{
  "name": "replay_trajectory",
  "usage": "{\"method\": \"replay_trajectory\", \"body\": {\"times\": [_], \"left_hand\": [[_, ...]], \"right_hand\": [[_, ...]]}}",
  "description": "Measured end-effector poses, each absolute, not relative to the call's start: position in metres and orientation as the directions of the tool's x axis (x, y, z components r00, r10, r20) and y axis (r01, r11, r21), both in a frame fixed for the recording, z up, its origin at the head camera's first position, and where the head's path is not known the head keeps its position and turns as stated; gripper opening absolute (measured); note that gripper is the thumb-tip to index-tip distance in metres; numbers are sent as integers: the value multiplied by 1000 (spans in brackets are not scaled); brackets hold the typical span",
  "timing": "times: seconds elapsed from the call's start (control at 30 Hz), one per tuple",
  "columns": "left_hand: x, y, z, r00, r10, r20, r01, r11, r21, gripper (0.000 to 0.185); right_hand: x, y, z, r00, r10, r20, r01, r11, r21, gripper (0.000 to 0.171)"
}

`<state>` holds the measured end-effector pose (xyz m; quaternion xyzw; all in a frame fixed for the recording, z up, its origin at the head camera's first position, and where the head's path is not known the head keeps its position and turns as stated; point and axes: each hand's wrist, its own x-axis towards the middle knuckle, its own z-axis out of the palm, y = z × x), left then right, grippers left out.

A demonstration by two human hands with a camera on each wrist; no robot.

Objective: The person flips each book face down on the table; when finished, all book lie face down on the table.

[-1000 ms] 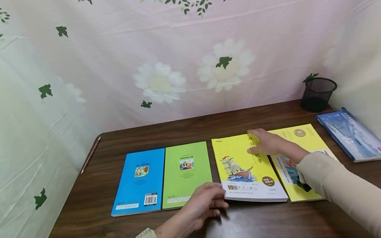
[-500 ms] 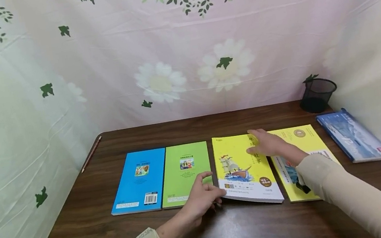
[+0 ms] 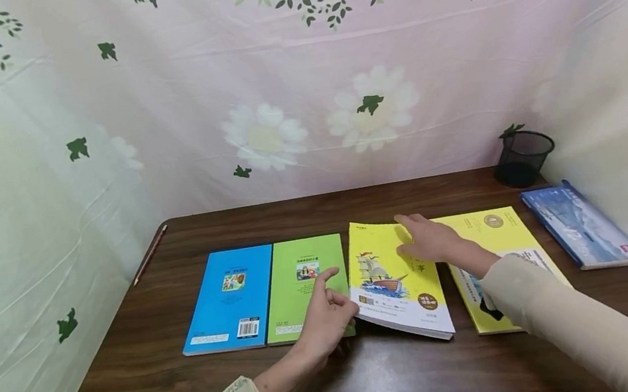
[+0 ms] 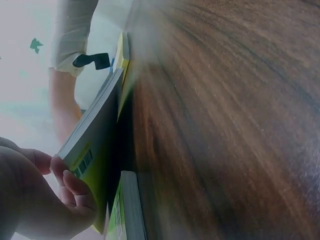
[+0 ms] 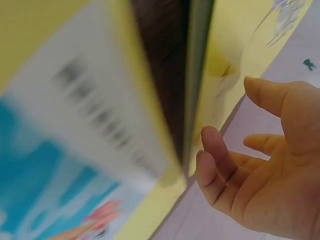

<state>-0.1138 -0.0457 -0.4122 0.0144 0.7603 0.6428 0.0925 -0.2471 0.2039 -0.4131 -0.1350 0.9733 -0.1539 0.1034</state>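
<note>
My left hand (image 3: 325, 320) pinches the lower left edge of a yellow paperback book (image 3: 389, 286) with a sailing ship on its cover. In the left wrist view that book (image 4: 102, 150) stands tilted, its left side raised and its barcoded back showing. At its upper right, my right hand (image 3: 431, 241) lies over the cover in the head view. The right wrist view shows the right hand's (image 5: 265, 175) fingers spread and loosely bent beside the book's edge. A green book (image 3: 285, 294) lies flat to the left, partly behind my left hand. Another yellow book (image 3: 475, 225) lies under my right forearm.
A blue book (image 3: 233, 308) lies beside the green one on the brown wooden table (image 3: 389, 386). At the right are a blue-and-white book (image 3: 587, 231) and a black mesh pen cup (image 3: 524, 160). A pencil (image 3: 150, 254) lies along the left edge. Patterned cloth hangs around the table.
The ship book has shifted left, turned slightly and tilted up at its left side. My left hand has rolled over with its index finger raised; my right hand has moved slightly left.
</note>
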Motion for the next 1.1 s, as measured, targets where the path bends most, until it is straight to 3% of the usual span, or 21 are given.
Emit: {"method": "replay_trajectory", "body": {"times": [0.23,0.73,1.1], "left_hand": [[-112,-46,-408,-986,159,-38,2,244,970,75],[-110,-46,-406,-983,152,104,153,362,920,69],[-109,-43,-405,-962,163,220,270,429,862,67]], "right_hand": [[-248,182,-405,-924,-364,-118,-298,879,-372,74],[-262,139,-386,-888,-425,-174,-249,765,-594,75],[-266,125,-375,-902,-409,-137,-269,782,-562,85]]}}
